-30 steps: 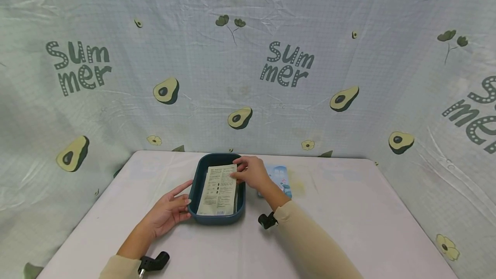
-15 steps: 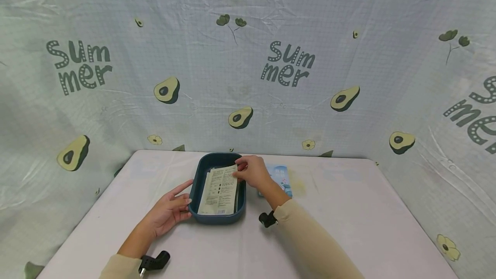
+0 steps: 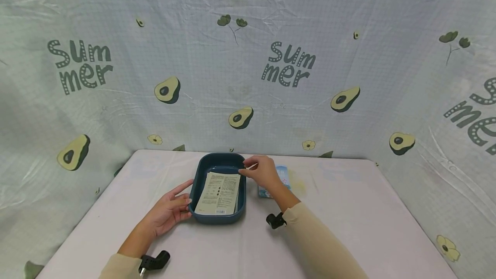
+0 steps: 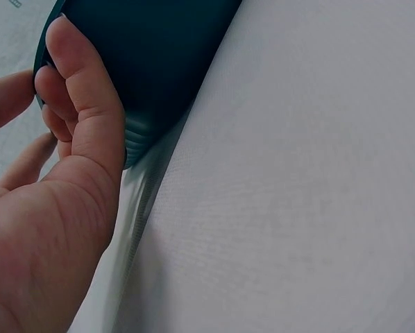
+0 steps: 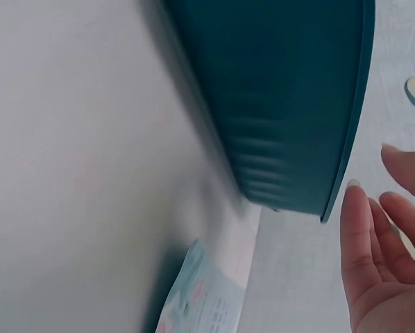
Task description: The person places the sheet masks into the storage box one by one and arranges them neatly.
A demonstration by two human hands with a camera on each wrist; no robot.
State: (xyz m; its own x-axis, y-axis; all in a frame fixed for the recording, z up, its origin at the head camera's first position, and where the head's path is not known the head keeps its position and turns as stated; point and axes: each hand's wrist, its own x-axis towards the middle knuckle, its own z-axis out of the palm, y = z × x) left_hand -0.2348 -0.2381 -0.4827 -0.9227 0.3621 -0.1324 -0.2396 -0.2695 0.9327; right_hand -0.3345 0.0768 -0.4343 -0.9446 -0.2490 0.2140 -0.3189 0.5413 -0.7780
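A dark teal plastic bin (image 3: 196,184) stands on the table. Inside it lies a thin cream booklet (image 3: 217,193) with printed text and a barcode, on top of other paper whose edges show. My left hand (image 3: 170,210) rests its relaxed fingers against the bin's left side; in the left wrist view, fingers touch the wall of the bin (image 4: 159,55). My right hand (image 3: 262,172) is at the bin's upper right rim, thumb and fingers apart with nothing between them. The right wrist view shows this hand (image 5: 388,270) beside the bin's rim, fingers loosely bent.
A flat light-blue printed item (image 3: 283,176) lies on the table right of the bin, partly hidden by my right hand. The pale table (image 3: 329,227) meets a hanging sheet (image 3: 186,128) with avocado prints at the back.
My right hand has let go of the booklet's upper right corner and moved right to the rim. The booklet has come down flatter in the bin. My left hand has not moved.
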